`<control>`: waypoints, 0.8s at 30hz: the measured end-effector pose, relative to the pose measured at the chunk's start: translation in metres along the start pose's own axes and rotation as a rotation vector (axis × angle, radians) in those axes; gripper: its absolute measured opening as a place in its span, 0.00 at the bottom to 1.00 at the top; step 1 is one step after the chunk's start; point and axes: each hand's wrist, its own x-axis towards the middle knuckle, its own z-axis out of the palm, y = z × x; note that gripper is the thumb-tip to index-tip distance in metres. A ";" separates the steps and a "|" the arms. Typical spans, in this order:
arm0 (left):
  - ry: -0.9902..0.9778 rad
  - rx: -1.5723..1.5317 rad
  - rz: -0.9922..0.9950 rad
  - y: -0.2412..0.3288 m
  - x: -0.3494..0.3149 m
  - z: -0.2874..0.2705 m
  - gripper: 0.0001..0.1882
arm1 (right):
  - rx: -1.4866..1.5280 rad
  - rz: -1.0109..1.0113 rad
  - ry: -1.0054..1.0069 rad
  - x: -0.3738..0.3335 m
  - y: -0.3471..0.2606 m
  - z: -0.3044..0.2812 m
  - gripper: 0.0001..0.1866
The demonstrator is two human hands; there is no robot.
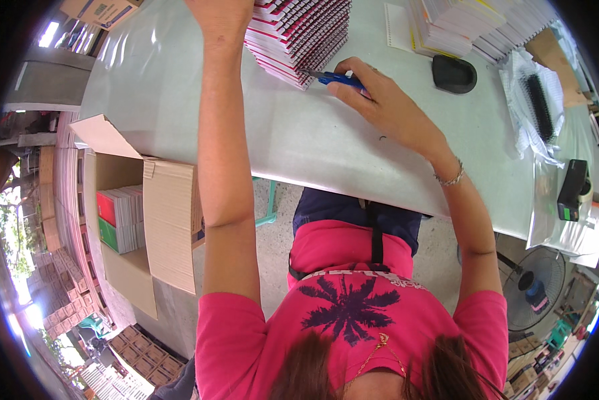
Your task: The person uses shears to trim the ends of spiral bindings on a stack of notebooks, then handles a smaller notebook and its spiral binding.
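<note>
From my post I see the right hand (379,103) over the tabletop (326,143), its fingers (351,65) wrapped around a blue tool (343,80), pinching it between thumb and forefinger; the tool's metal tip points left, at the lower near corner of the stack (299,40) of red-edged, coil-bound notebooks, though I cannot tell whether it touches the coils; the stack stands on the tabletop at the upper middle of my view, its top cut off by the edge; I have the left hand (223,15) just beside the stack, on its left, but its fingers run out of view, so I cannot tell whether they are spread, pressed together or holding anything

To the right of the right hand I see a black pad (453,73) lying flat, with a pile of books (446,27) behind it; farther right, black coils (539,108) lie on a crumpled clear bag (515,80), and a tape dispenser (571,190) sits nearer the person; to the left of the left forearm I see an open carton (171,220) with books (121,220) inside, showing red and green covers
</note>
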 end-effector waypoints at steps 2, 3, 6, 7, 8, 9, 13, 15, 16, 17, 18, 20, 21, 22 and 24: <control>0.039 0.035 -0.029 -0.001 0.000 0.002 0.20 | -0.211 -0.115 0.145 -0.008 0.000 0.009 0.23; 0.042 0.028 -0.052 0.002 -0.002 0.004 0.20 | -0.284 -0.128 0.182 -0.012 -0.001 0.011 0.23; 0.044 0.028 -0.054 0.004 -0.003 0.005 0.20 | -0.395 -0.168 0.254 -0.017 0.000 0.020 0.24; 0.043 0.032 -0.043 0.004 -0.003 0.005 0.20 | -0.413 -0.182 0.271 -0.018 0.000 0.023 0.24; 0.046 0.038 -0.023 0.001 -0.002 0.004 0.20 | -0.418 -0.185 0.276 -0.018 0.000 0.025 0.24; 0.048 0.045 -0.004 -0.002 -0.002 0.003 0.20 | -0.422 -0.188 0.280 -0.017 0.000 0.026 0.24; 0.049 0.036 0.009 -0.006 -0.002 0.002 0.20 | -0.416 -0.191 0.296 -0.015 0.004 0.031 0.24; 0.045 0.048 0.012 -0.006 -0.002 0.002 0.20 | -0.399 -0.177 0.286 -0.015 0.005 0.032 0.24; 0.044 0.054 0.014 -0.006 -0.002 0.002 0.20 | -0.391 -0.170 0.281 -0.015 0.005 0.032 0.24; 0.049 0.045 -0.005 -0.003 -0.002 0.003 0.20 | -0.388 -0.175 0.284 -0.015 0.005 0.033 0.24; 0.054 0.036 -0.024 -0.001 -0.002 0.004 0.20 | -0.385 -0.179 0.286 -0.014 0.005 0.033 0.24; 0.058 0.017 -0.052 0.003 -0.003 0.005 0.20 | -0.385 -0.183 0.289 -0.014 0.005 0.034 0.24; 0.058 0.006 -0.060 0.003 -0.003 0.005 0.20 | -0.390 -0.183 0.288 -0.014 0.005 0.034 0.24; 0.057 -0.004 -0.069 0.004 -0.003 0.005 0.20 | -0.394 -0.183 0.288 -0.014 0.005 0.034 0.24; 0.054 -0.002 -0.062 0.004 -0.003 0.006 0.20 | -0.392 -0.170 0.283 -0.015 0.004 0.035 0.24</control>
